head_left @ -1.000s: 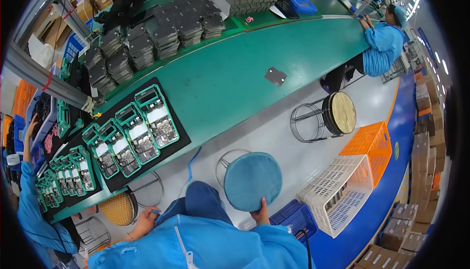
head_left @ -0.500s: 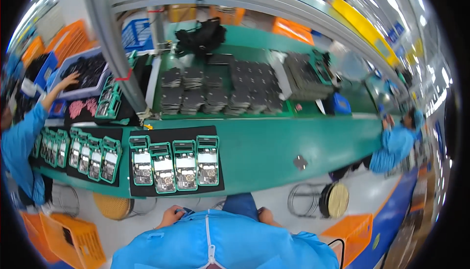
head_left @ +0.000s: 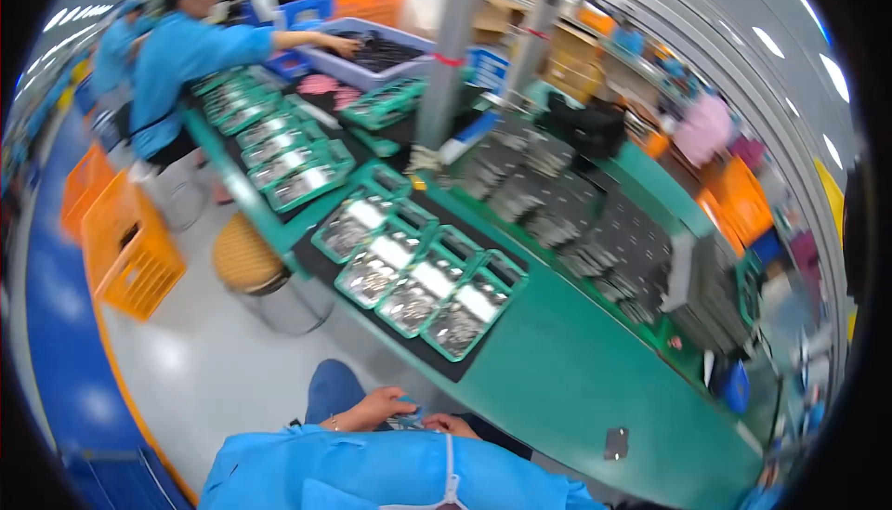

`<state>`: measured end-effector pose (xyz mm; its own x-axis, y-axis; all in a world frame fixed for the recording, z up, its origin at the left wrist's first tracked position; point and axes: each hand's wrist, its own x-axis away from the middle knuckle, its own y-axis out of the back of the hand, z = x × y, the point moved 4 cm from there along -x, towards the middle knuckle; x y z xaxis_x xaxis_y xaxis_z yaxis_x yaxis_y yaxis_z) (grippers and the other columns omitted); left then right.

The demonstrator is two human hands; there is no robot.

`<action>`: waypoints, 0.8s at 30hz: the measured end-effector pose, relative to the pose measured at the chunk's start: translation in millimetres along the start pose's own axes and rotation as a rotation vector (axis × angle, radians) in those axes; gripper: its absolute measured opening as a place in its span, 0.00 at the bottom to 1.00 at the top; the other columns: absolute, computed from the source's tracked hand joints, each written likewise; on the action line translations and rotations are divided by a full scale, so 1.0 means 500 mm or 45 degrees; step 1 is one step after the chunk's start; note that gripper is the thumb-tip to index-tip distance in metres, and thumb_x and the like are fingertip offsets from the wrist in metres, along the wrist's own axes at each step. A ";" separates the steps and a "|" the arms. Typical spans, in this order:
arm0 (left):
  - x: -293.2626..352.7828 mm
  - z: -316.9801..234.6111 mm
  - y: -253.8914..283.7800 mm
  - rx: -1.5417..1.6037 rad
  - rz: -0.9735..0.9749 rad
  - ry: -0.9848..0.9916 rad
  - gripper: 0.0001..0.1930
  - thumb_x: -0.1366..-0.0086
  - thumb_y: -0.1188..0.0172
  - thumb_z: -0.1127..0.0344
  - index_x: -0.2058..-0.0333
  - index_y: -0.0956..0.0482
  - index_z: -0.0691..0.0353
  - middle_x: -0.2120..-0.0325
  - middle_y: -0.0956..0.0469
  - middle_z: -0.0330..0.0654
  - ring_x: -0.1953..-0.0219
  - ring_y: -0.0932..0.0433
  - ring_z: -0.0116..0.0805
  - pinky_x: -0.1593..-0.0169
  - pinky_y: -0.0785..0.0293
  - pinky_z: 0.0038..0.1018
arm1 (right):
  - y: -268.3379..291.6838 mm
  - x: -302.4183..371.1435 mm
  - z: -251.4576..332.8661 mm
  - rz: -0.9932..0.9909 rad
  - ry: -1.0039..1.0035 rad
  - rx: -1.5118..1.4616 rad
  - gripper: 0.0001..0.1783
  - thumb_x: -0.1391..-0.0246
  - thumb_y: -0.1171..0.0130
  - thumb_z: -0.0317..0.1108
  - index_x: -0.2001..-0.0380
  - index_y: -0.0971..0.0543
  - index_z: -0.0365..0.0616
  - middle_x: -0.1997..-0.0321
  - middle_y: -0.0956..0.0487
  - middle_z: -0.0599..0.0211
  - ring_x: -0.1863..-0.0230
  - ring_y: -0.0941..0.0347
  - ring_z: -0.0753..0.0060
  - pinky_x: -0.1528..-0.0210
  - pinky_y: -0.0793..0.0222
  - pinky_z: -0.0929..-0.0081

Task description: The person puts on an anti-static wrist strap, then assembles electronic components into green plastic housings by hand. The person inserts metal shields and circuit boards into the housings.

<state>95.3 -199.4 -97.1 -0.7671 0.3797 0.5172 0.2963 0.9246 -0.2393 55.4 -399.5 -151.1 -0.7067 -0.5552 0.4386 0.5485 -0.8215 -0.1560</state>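
Observation:
Both hands are low at my lap, close together in front of my blue jacket. My left hand (head_left: 376,408) has its fingers curled at a small bluish piece that I cannot make out; it may be the jacket's edge. Just right of it, my right hand (head_left: 451,425) is closed too, its fingertips at the same spot. On the green bench ahead, several green trays (head_left: 404,257) holding circuit boards and white labels rest in a row on a black mat (head_left: 455,361). A small dark plate (head_left: 616,443) lies alone on the bench to the right.
Stacks of dark plates (head_left: 604,236) fill the bench's far side, behind a metal post (head_left: 452,55). A co-worker (head_left: 186,64) on the left reaches into a lavender bin (head_left: 358,32) of black parts. A round stool (head_left: 246,255) and an orange crate (head_left: 135,250) stand on the floor.
My view has swung left, so the bench now runs diagonally. My hands, apart at my sides before, have come together at my lap. The trays still lie on the mat.

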 end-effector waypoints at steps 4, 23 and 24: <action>0.099 -0.017 -0.013 0.215 -0.136 0.014 0.11 0.47 0.35 0.64 0.69 0.23 0.65 0.75 0.24 0.37 0.73 0.28 0.23 0.72 0.33 0.23 | -0.046 0.043 0.104 -0.034 -0.069 0.041 0.13 0.43 0.50 0.31 0.56 0.26 0.38 0.59 0.23 0.62 0.56 0.27 0.70 0.53 0.33 0.76; 0.228 -0.245 -0.015 0.495 0.089 -0.254 0.13 0.36 0.48 0.57 0.56 0.27 0.57 0.69 0.27 0.29 0.68 0.35 0.17 0.66 0.41 0.15 | -0.196 0.036 0.420 -0.434 0.983 0.750 0.22 0.63 0.32 0.26 0.63 0.29 0.43 0.61 0.32 0.61 0.64 0.33 0.66 0.68 0.34 0.75; 0.228 -0.241 -0.019 0.492 0.088 -0.252 0.13 0.36 0.48 0.57 0.56 0.27 0.57 0.69 0.27 0.29 0.68 0.35 0.17 0.66 0.41 0.15 | -0.202 0.045 0.428 -0.507 1.087 0.820 0.22 0.63 0.32 0.26 0.62 0.29 0.43 0.61 0.33 0.61 0.63 0.33 0.65 0.69 0.35 0.76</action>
<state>73.3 -161.4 63.4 -0.8584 0.3922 0.3307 0.1448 0.8036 -0.5772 79.8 -300.9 63.8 -0.8199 -0.3799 -0.4283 0.1709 -0.8764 0.4503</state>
